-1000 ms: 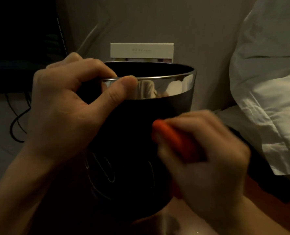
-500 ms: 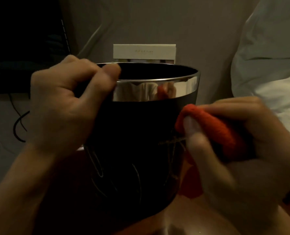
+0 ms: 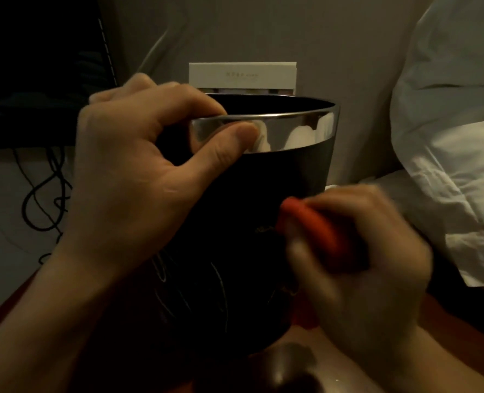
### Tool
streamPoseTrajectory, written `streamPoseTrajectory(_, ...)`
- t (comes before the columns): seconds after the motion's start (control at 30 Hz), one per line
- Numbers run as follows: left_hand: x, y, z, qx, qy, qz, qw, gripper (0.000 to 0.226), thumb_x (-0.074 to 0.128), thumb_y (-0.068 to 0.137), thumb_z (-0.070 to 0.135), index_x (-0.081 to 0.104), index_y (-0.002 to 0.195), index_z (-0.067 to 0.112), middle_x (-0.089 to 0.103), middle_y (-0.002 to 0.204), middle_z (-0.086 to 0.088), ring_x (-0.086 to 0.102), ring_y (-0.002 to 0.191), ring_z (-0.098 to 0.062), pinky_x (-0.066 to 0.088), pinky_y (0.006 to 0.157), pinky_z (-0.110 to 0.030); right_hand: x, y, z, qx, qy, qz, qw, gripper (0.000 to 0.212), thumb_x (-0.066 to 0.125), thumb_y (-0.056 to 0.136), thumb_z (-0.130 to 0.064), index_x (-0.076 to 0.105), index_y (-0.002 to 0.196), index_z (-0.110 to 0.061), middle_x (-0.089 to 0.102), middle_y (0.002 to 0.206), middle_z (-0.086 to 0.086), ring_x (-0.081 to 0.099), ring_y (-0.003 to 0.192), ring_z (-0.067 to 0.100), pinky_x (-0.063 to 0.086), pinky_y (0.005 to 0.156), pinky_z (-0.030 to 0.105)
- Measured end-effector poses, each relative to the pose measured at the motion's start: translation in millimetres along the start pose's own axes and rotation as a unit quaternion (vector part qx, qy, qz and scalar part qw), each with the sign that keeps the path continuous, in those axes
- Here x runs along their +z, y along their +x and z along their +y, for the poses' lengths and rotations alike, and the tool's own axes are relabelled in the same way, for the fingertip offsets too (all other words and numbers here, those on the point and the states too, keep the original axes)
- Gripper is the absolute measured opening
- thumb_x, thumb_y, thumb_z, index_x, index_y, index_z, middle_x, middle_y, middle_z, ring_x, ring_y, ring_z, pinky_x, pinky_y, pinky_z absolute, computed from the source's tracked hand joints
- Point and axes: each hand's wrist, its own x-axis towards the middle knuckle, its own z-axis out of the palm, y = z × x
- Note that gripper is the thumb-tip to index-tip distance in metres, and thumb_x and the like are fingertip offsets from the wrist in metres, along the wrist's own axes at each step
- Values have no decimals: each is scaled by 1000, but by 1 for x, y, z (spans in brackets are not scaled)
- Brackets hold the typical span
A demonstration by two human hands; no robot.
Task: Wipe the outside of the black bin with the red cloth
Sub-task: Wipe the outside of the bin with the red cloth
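Your left hand (image 3: 127,177) pinches the black bin's (image 3: 235,251) chrome rim (image 3: 291,131) — thumb outside, fingers hooked inside — likely steadying it while your right hand (image 3: 359,268), fingers curled round the bunched red cloth (image 3: 314,228), rubs its front wall.

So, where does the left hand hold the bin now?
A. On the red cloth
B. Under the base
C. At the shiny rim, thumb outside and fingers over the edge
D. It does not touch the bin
C: the left hand grips the rim of the bin, thumb on the shiny band and fingers curled over the edge, while the right hand holds the cloth against the side.
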Motion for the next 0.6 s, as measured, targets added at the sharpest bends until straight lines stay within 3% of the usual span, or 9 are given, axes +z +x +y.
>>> streamPoseTrajectory(0.13,-1,1,-1,-5,-3,-4,1000,25,53,85,67,55,96,45,47,77,31,51,77,4,39,76,-31,4,-10,0,-67,-30,-32,997,21,75,90,-24,77,95,-3,70,96,7,62,83,11,49,75,21)
streamPoseTrajectory(0.33,-1,0,2,-2,2,-5,1000,16,55,85,64,54,84,47,48,74,32,50,77,7,35,72,-16,0,11,2,-73,-45,30,996,20,74,92,-18,75,97,2,60,94,1,57,81,11,44,77,14)
streamPoseTrajectory(0.47,-1,0,1,-12,-14,2,1000,25,53,84,68,55,95,46,48,76,28,51,77,2,41,75,-31,13,-11,-4,-111,-50,-30,992,24,74,91,-24,79,100,-2,72,98,10,64,87,16,51,77,27)
streamPoseTrajectory(0.6,-1,1,1,-6,-10,-11,1000,23,53,85,66,54,96,46,48,75,33,51,75,3,38,69,-20,-3,17,4,-76,-63,47,994,21,73,94,-20,74,101,0,58,96,1,53,86,6,40,83,10)
